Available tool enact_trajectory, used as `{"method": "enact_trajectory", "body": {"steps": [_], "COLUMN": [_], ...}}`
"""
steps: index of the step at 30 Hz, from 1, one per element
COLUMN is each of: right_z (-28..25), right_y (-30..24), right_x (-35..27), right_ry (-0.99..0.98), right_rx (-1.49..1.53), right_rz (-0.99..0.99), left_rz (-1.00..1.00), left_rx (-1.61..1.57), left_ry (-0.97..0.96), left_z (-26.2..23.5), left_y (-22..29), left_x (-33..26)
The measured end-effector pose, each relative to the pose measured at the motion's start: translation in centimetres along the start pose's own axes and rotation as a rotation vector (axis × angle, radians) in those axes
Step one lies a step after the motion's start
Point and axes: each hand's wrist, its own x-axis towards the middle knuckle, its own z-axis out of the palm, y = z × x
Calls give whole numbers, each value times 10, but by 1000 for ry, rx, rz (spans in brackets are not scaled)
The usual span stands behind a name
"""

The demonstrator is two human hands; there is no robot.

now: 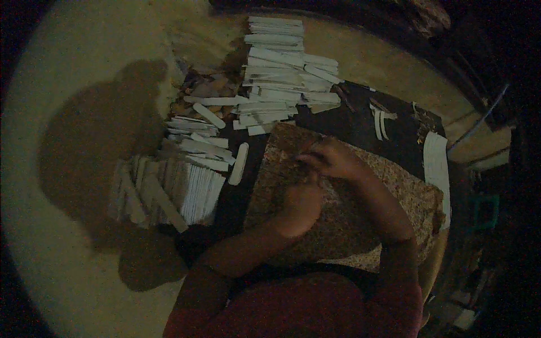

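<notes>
Over a speckled brown board [282, 225], my two hands meet close together in dim light. My left hand [304, 205] is closed, its thumb side up against the fingers of the other hand. My right hand [333, 160] reaches in from the right with its fingers bent down and pinched. Anything held between the fingertips is too small and dark to make out. A single white flat strip [239, 163] with rounded ends lies left of the board on the dark surface.
Stacks of white strips [275, 56] rise beyond the board. More strips form a neat bundle [204, 188] at the left and a loose heap [197, 138] above it. A pale stack [435, 169] stands at the right edge. Brown scraps [208, 87] lie far left.
</notes>
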Motion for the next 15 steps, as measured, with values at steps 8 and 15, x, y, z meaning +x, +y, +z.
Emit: {"method": "enact_trajectory", "body": {"steps": [8,15], "right_z": [-12,-4], "right_y": [-3,4], "right_x": [-11,-19], "right_ry": [21,26], "right_rx": [108,-31], "right_rz": [141,118], "left_rz": [29,13], "left_rx": [34,27], "left_ry": [51,-53], "left_z": [-11,-17], "left_y": [-1,1], "left_x": [-3,-1]}}
